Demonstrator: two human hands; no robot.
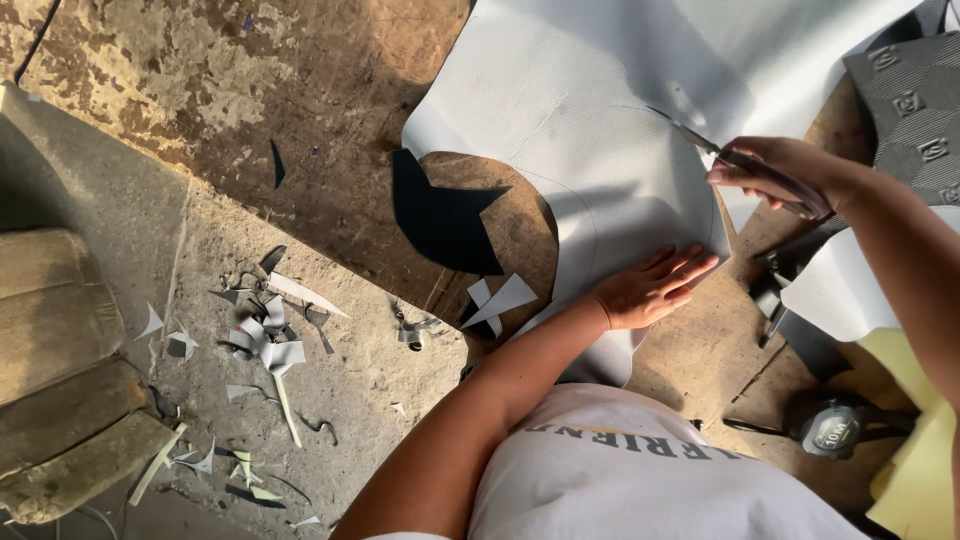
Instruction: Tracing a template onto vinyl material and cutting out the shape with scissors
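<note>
A large pale grey sheet (600, 110) lies on a worn wooden board (300, 120), with curved pencil lines drawn on it. My left hand (655, 285) lies flat on the sheet's lower edge, fingers spread, pressing it down. My right hand (785, 175) grips a pair of scissors (700, 135) whose blades point left into the sheet along a drawn curve. A dark star-like offcut (440, 220) sits in a rounded cut-out of the sheet.
Grey and white scraps (265, 335) litter the concrete floor at left. A tape measure (830, 425) lies at lower right beside yellow foam (915, 450). A dark patterned mat (915, 110) is at upper right. Worn cushions (60, 330) sit at far left.
</note>
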